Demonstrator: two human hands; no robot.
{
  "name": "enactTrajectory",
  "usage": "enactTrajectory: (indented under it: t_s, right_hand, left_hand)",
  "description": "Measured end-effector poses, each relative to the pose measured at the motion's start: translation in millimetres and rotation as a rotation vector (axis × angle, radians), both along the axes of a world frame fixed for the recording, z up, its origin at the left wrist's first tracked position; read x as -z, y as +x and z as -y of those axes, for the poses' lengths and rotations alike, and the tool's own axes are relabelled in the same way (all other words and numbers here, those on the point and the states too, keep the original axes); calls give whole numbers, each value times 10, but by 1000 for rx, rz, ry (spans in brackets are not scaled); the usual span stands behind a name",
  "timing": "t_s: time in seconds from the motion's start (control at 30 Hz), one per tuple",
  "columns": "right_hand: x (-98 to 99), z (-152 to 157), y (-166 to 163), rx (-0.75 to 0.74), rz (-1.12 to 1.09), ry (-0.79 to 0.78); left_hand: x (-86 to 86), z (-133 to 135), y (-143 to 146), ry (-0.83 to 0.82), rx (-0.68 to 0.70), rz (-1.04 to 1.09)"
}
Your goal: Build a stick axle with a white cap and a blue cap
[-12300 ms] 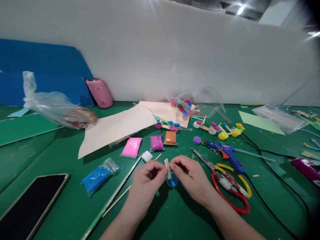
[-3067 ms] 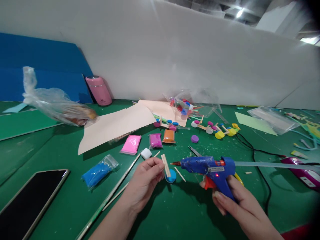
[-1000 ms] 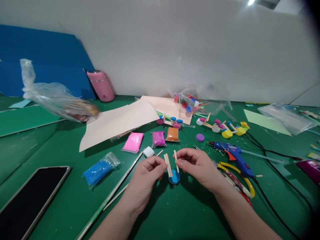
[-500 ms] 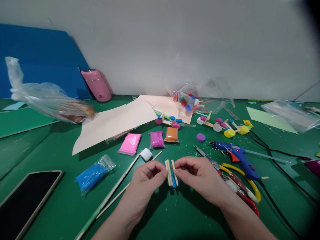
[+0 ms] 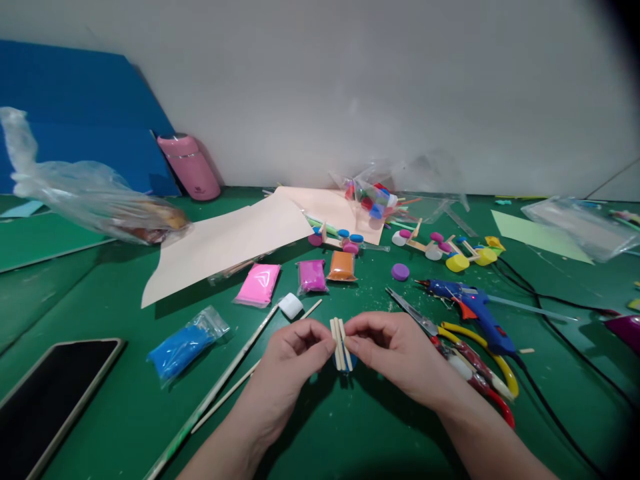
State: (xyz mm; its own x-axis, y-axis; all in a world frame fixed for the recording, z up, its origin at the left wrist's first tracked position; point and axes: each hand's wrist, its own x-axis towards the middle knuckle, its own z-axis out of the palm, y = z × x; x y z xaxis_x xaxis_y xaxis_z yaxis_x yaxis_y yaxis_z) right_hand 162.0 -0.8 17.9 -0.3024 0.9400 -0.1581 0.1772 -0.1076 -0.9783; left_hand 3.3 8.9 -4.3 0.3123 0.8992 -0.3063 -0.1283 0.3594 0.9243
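Between my hands stand short wooden sticks [image 5: 341, 347], side by side and tilted, over a small blue round piece [image 5: 353, 364]. My left hand [image 5: 300, 353] pinches the sticks from the left with thumb and forefinger. From the other side, my right hand [image 5: 390, 350] grips the rightmost stick between thumb and fingertips. The fingers partly hide the sticks and most of the blue piece. Just right of my right hand lie scissors [image 5: 411, 311], pliers with yellow handles [image 5: 463, 338] and a blue glue gun [image 5: 467, 300].
Packets of blue [image 5: 183, 348], pink [image 5: 259, 285], purple [image 5: 313, 276] and orange clay [image 5: 343, 266] lie on the green table. A phone [image 5: 53, 400] is at left, near long sticks [image 5: 220, 390]. Small wheeled models [image 5: 425, 247], paper [image 5: 230, 240] and a pink flask [image 5: 191, 167] stand farther back.
My right hand has brought the rightmost stick leftward against the other sticks, closing the gap between them. The whole view has shifted slightly.
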Motion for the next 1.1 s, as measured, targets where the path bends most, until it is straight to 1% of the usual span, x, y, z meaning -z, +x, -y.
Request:
enactTrajectory:
  t_s: [1.1]
  right_hand:
    - [23,3,-1,11,21,38]
  left_hand:
    - [-3,15,-7,-25,13,32]
